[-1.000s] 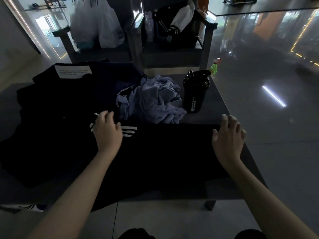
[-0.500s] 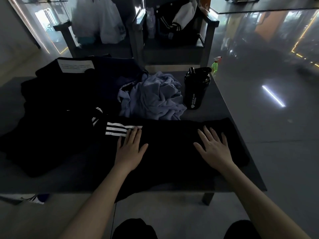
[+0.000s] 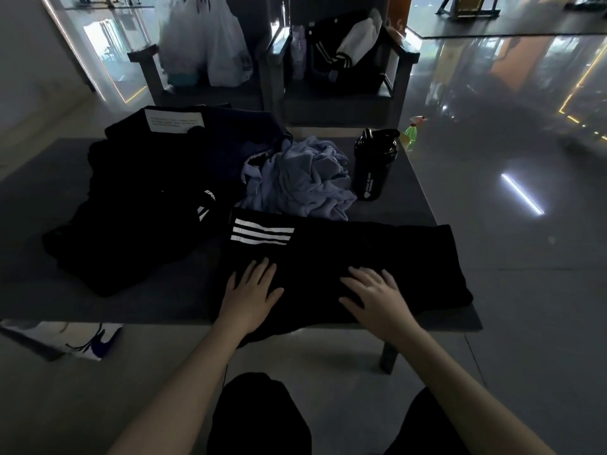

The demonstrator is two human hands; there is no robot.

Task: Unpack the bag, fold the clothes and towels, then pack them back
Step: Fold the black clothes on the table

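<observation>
Both hands lie flat on a black garment point(image 3: 361, 247) spread along the near edge of the grey bench point(image 3: 42, 300). The left hand point(image 3: 251, 290) presses it with straight, slightly spread fingers, so the grip is fully open and has hold of nothing. The right hand point(image 3: 374, 293) lies just beside it, palm down, its grip equally open. The fingertips are a little blurred.

The garment carries three white stripes point(image 3: 261, 235) near its far left corner. Its near edge hangs over the front of the bench, and the forearms hide part of that overhang. The cloth is so dark that its folds and seams are hard to make out.

Left of it, a heap of dark clothes point(image 3: 131, 205) covers much of the bench. In the dim light the separate pieces cannot be told apart. A white label point(image 3: 174, 119) with unreadable print lies at its far end. A crumpled lilac cloth point(image 3: 302, 182) lies behind the garment, touching the heap, with a black shaker bottle point(image 3: 372, 169) upright just beside it on the right.

On the floor past the bench's far right corner stands a green spray bottle point(image 3: 412, 133), partly hidden by the bench. Two chairs stand behind: one holds white plastic bags point(image 3: 203, 44), cut off at the top, and the other a black jacket point(image 3: 341, 57). A white item point(image 3: 82, 339) shows below the bench on the left, mostly hidden.
</observation>
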